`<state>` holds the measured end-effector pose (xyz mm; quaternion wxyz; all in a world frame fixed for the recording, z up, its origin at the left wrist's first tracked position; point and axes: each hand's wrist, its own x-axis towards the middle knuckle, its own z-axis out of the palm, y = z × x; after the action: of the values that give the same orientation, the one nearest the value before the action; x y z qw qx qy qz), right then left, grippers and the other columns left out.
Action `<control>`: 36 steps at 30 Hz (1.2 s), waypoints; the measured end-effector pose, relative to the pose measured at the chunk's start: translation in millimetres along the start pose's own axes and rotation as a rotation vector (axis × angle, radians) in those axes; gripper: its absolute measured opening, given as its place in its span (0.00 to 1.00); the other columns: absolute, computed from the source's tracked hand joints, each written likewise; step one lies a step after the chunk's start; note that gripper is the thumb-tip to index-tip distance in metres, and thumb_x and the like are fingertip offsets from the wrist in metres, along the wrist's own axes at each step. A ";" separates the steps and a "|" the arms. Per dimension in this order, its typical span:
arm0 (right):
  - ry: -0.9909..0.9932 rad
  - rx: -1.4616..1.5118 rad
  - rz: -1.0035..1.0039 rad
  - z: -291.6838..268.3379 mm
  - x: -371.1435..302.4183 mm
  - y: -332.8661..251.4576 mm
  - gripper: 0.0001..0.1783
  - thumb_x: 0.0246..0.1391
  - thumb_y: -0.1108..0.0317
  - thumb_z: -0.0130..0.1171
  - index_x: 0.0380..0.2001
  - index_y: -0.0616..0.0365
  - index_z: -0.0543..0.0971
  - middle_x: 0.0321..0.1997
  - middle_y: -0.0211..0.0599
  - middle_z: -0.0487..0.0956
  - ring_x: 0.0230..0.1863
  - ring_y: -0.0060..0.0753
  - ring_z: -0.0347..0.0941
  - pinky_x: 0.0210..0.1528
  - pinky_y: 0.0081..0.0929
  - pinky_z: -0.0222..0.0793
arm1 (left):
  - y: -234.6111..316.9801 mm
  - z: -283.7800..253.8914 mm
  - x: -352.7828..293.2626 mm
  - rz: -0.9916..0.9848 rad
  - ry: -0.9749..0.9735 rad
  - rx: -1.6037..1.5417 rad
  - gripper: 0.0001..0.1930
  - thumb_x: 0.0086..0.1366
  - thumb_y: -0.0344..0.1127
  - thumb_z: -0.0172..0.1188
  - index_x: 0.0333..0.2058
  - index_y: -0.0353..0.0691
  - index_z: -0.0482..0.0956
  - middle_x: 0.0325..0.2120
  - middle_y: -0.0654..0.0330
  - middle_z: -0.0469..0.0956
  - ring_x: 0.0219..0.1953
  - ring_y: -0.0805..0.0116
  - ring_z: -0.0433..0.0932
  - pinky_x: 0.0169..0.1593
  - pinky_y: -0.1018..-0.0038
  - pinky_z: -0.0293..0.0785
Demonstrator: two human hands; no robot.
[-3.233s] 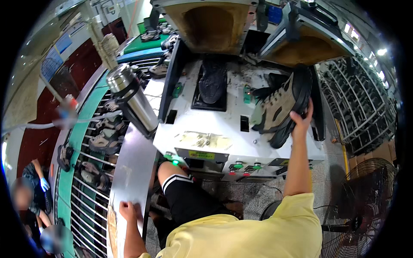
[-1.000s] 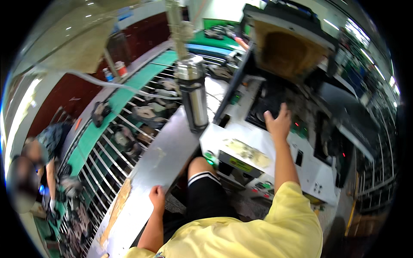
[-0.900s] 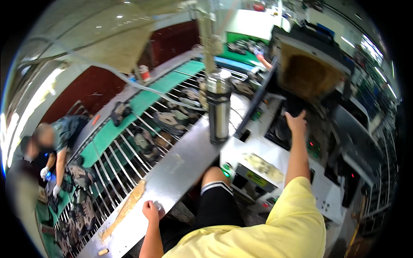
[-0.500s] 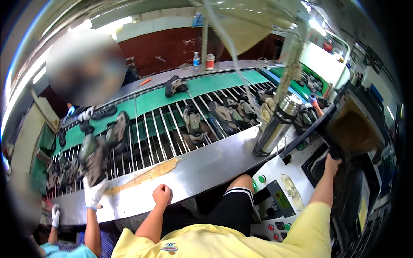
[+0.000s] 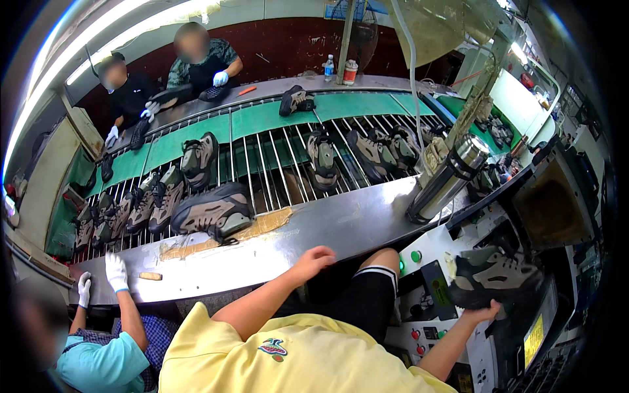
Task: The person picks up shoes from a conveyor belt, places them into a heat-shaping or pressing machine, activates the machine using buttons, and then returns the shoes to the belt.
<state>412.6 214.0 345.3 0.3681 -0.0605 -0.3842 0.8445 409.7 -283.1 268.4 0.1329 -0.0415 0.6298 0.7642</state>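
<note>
My right hand [image 5: 483, 312] grips a grey and beige shoe with a dark sole [image 5: 496, 274] from below, beside the machine at my right. Above the metal ledge's near edge is my left hand [image 5: 316, 262], empty, with fingers loosely stretched to the right. Another grey and beige shoe [image 5: 213, 208] lies on its side across the ledge [image 5: 354, 232] and the roller bars, left of my left hand. More such shoes stand on the bars, among them one [image 5: 322, 160] straight ahead.
A steel flask [image 5: 452, 177] leans at the ledge's right end. Beside my right knee is a control panel with buttons [image 5: 415, 257]. At left, a co-worker's gloved hand [image 5: 116, 272] rests on the ledge near a small tan piece [image 5: 151, 276]. Two people work across the green belt [image 5: 255, 121].
My right hand has drawn back from the machine with the shoe. My left fist has loosened and moved right. The co-worker's shoe now lies on the ledge, their glove away from it.
</note>
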 end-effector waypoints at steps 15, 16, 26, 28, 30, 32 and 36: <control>-1.077 -0.532 0.810 228.4 -156.9 129.1 0.27 0.61 0.60 0.50 0.59 0.63 0.67 0.60 0.42 0.70 0.60 0.34 0.66 0.61 0.31 0.60 | 73.5 -77.0 -22.0 0.227 0.052 -0.635 0.38 0.46 0.31 0.59 0.59 0.33 0.60 0.53 0.47 0.69 0.54 0.52 0.72 0.60 0.60 0.67; -1.042 -0.541 0.813 221.2 -155.4 136.0 0.26 0.60 0.62 0.51 0.59 0.63 0.68 0.59 0.42 0.71 0.60 0.35 0.66 0.60 0.31 0.61 | 66.1 -101.1 -15.4 0.206 0.186 -0.575 0.33 0.47 0.30 0.59 0.55 0.33 0.63 0.49 0.49 0.72 0.50 0.55 0.74 0.56 0.61 0.71; -0.738 -0.960 0.649 78.9 -142.5 177.1 0.20 0.49 0.70 0.62 0.46 0.62 0.77 0.50 0.42 0.76 0.52 0.34 0.72 0.52 0.27 0.67 | 55.6 -248.6 91.7 0.074 0.634 -0.467 0.22 0.52 0.31 0.58 0.46 0.34 0.65 0.35 0.52 0.73 0.33 0.56 0.78 0.39 0.62 0.79; -0.644 -1.010 0.566 47.1 -141.5 188.1 0.14 0.45 0.72 0.62 0.39 0.62 0.79 0.43 0.37 0.78 0.44 0.31 0.74 0.45 0.25 0.69 | 62.2 -239.2 115.5 0.156 0.675 -0.462 0.23 0.51 0.29 0.59 0.46 0.34 0.67 0.34 0.54 0.74 0.33 0.58 0.78 0.39 0.64 0.78; -0.681 -1.105 0.429 38.7 -144.9 192.8 0.12 0.45 0.73 0.61 0.36 0.61 0.79 0.39 0.36 0.77 0.41 0.32 0.74 0.42 0.26 0.69 | 69.2 -225.1 138.3 0.196 0.728 -0.361 0.23 0.49 0.28 0.62 0.45 0.34 0.69 0.34 0.55 0.75 0.33 0.60 0.77 0.39 0.67 0.77; -0.730 -1.166 0.197 42.5 -152.6 196.7 0.08 0.42 0.75 0.60 0.30 0.59 0.78 0.31 0.36 0.75 0.36 0.36 0.73 0.39 0.27 0.68 | 78.3 -214.0 165.3 0.209 0.802 -0.130 0.24 0.46 0.28 0.64 0.45 0.34 0.71 0.35 0.55 0.76 0.33 0.62 0.77 0.39 0.68 0.75; -0.733 -1.253 -0.044 53.4 -156.8 208.1 0.05 0.37 0.75 0.59 0.23 0.57 0.79 0.30 0.38 0.75 0.36 0.44 0.73 0.40 0.34 0.69 | 88.6 -176.7 210.8 0.220 0.909 0.224 0.31 0.40 0.27 0.66 0.49 0.34 0.72 0.34 0.56 0.78 0.34 0.64 0.77 0.39 0.70 0.73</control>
<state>385.5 -13.3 209.9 0.1287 0.0347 -0.8958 0.4241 166.1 -438.6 268.1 -0.2340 -0.2901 0.7031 0.6056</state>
